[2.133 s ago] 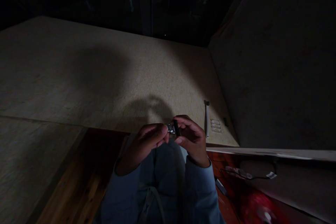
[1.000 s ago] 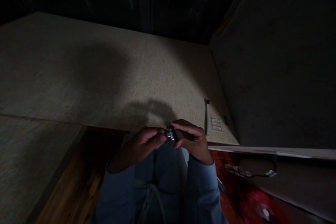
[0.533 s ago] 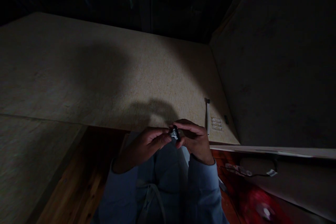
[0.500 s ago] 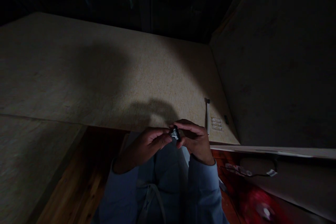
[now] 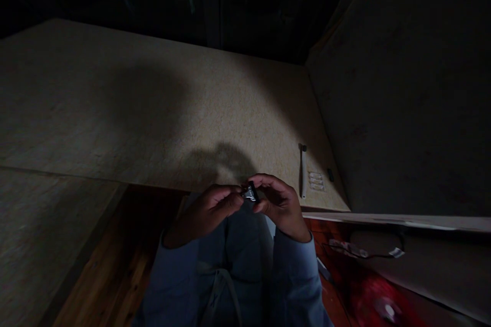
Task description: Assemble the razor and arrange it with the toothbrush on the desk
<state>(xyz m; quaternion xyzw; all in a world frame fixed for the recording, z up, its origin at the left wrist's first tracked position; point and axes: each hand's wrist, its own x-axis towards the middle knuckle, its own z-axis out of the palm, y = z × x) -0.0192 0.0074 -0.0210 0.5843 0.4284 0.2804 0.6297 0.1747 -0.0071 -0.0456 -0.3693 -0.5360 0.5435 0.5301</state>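
Between my hands, over my lap at the table's front edge, is a small silver metal piece with a black bar (image 5: 250, 192); its exact kind is too dark and small to tell. My left hand (image 5: 215, 209) pinches the silver end between thumb and index finger. From the other side, my right hand (image 5: 282, 207) grips the black bar by its two ends, thumb below and fingertips above. The other fingers of both hands are curled in or partly hidden.
On the table (image 5: 215, 97) to the right lie a toothbrush-like white stick with a dark head (image 5: 304, 171), a clear pack with several sections (image 5: 316, 181) and a small dark item (image 5: 330, 174). A wall (image 5: 402, 102) rises at the right. Something red (image 5: 379, 301) is low right.
Both hands and the small metal piece have shifted slightly left. More of its silver part now shows between the fingers. The grip of both hands stays.
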